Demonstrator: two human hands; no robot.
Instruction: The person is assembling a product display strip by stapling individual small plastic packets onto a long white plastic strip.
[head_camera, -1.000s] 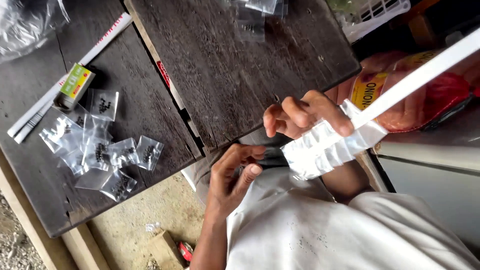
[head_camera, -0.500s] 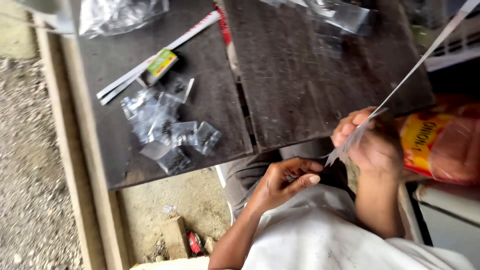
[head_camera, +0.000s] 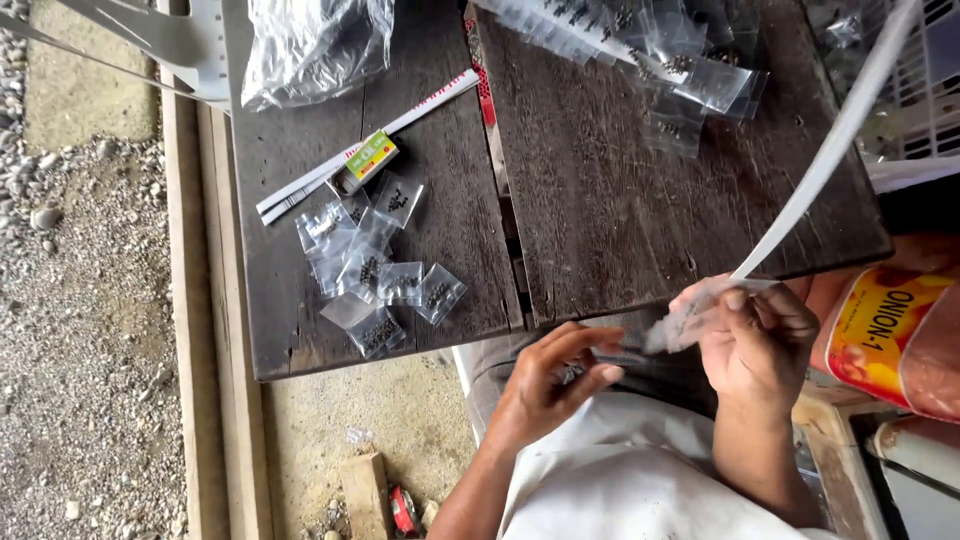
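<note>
While our right hand (head_camera: 760, 340) pinches the near end of a white strip (head_camera: 830, 150), its length runs up and away past the table's right edge (head_camera: 870, 215). Our left hand (head_camera: 550, 385), fingers curled loosely on something small, sits just beside that end, below the near edge.

Small clear packets (head_camera: 375, 280) heaped on the dark table (head_camera: 600, 220), a green-yellow box (head_camera: 366, 160) beside them; red sack (head_camera: 890, 330) (yellow label) at right.

bare right plank (head_camera: 640, 200) open | packet pile (head_camera: 375, 270) crowds left plank | bagged strips (head_camera: 650, 50) block far edge
</note>
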